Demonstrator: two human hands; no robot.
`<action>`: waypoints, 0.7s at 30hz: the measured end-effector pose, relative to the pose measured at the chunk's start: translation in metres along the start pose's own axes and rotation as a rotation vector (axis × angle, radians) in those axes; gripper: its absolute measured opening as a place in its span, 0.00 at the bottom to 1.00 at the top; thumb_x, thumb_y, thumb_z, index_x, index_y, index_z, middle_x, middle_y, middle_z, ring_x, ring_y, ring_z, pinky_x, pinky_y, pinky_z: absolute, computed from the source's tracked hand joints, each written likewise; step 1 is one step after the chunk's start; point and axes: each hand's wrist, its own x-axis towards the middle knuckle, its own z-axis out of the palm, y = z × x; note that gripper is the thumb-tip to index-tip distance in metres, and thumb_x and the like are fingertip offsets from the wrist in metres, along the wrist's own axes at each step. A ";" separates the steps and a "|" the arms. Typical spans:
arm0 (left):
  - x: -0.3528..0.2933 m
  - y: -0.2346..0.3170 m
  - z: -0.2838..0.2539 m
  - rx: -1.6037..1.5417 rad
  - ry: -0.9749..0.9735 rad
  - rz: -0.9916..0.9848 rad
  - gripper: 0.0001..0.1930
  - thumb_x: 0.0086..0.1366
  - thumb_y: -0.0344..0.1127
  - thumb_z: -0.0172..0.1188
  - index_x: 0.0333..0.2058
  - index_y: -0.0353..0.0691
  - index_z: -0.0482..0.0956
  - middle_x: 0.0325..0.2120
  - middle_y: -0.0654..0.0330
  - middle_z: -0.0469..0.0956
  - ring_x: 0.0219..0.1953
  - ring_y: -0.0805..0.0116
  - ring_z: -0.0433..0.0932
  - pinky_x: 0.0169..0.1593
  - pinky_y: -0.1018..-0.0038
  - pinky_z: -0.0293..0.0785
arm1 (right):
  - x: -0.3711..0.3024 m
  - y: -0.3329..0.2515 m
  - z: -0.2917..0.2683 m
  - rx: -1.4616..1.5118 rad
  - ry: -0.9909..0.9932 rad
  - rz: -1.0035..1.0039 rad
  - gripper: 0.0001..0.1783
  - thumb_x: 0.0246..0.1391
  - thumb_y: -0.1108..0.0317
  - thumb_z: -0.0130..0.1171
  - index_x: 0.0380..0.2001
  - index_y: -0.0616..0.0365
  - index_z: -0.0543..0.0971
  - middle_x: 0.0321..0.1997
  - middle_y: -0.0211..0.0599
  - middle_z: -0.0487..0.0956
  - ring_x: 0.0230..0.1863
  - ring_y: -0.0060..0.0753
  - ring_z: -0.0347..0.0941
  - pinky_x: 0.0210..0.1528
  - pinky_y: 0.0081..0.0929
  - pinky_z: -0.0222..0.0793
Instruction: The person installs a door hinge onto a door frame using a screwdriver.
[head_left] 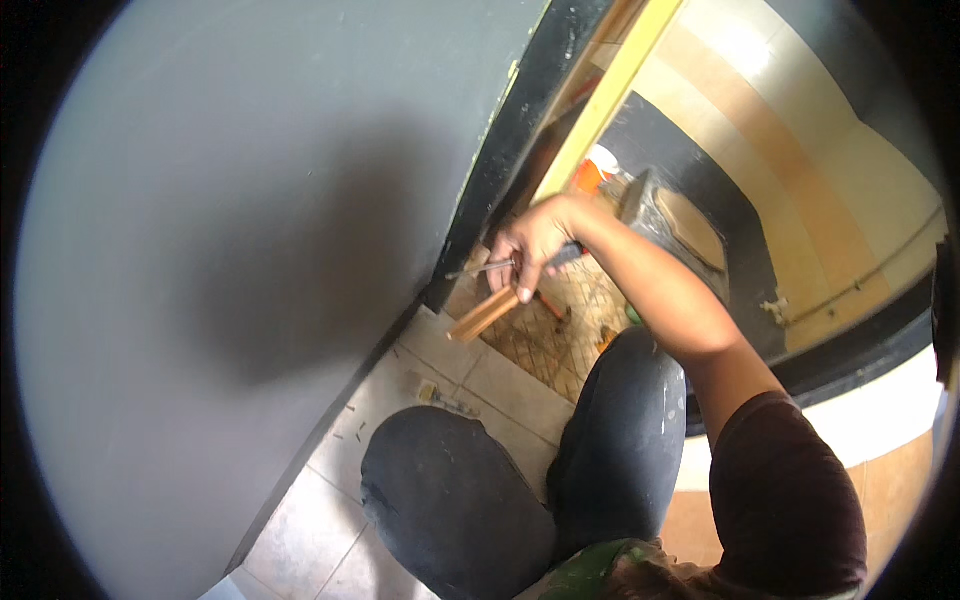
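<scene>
My right hand (538, 238) is closed in front of the door frame, palm turned down. It grips a screwdriver with a dark handle (566, 254), whose thin metal shaft (490, 268) points left toward the wall. The same hand pinches a short strip of brown wood (484, 314) between thumb and fingers, angled down and to the left. Both things are held above the floor. My left hand does not show in the head view.
A grey wall (250, 200) fills the left. The door frame (610, 100) has a yellow edge. On the tiles (510, 390) lie a small yellow-ended item (440, 398) and thin dark bits. Beyond are an orange-handled tool (551, 307), an orange container (590, 177) and a grey block (645, 200).
</scene>
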 end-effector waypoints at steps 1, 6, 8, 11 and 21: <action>0.007 0.009 -0.006 0.042 -0.003 0.008 0.24 0.74 0.54 0.58 0.34 0.36 0.85 0.29 0.48 0.85 0.30 0.48 0.82 0.35 0.54 0.78 | 0.000 0.015 -0.002 0.036 -0.017 -0.112 0.30 0.56 0.63 0.78 0.59 0.56 0.80 0.46 0.32 0.86 0.27 0.21 0.75 0.24 0.24 0.72; 0.057 0.114 -0.046 0.076 -0.265 -0.007 0.29 0.74 0.61 0.52 0.29 0.40 0.86 0.25 0.50 0.84 0.28 0.48 0.82 0.35 0.52 0.78 | -0.021 0.042 -0.014 0.015 0.049 -0.643 0.35 0.55 0.60 0.78 0.62 0.62 0.77 0.55 0.47 0.84 0.39 0.32 0.82 0.26 0.26 0.77; 0.079 0.159 -0.069 0.086 -0.383 0.015 0.32 0.74 0.64 0.49 0.28 0.41 0.86 0.24 0.50 0.84 0.28 0.48 0.83 0.35 0.51 0.79 | -0.040 0.061 -0.017 -0.150 0.231 -0.808 0.38 0.54 0.54 0.79 0.63 0.61 0.77 0.58 0.47 0.82 0.56 0.42 0.79 0.56 0.41 0.78; 0.109 0.223 -0.113 0.113 -0.540 0.059 0.36 0.74 0.68 0.45 0.26 0.43 0.86 0.22 0.50 0.84 0.28 0.47 0.84 0.35 0.50 0.79 | -0.101 0.081 -0.016 -0.083 0.345 -0.850 0.34 0.57 0.55 0.77 0.63 0.56 0.79 0.52 0.38 0.85 0.46 0.29 0.77 0.47 0.33 0.73; 0.228 0.575 -0.511 -0.428 -0.928 0.478 0.27 0.72 0.59 0.59 0.29 0.37 0.84 0.26 0.50 0.83 0.29 0.52 0.81 0.35 0.56 0.77 | -0.393 0.074 0.004 0.732 0.984 -0.432 0.27 0.55 0.56 0.78 0.53 0.61 0.85 0.34 0.33 0.85 0.28 0.24 0.78 0.30 0.24 0.72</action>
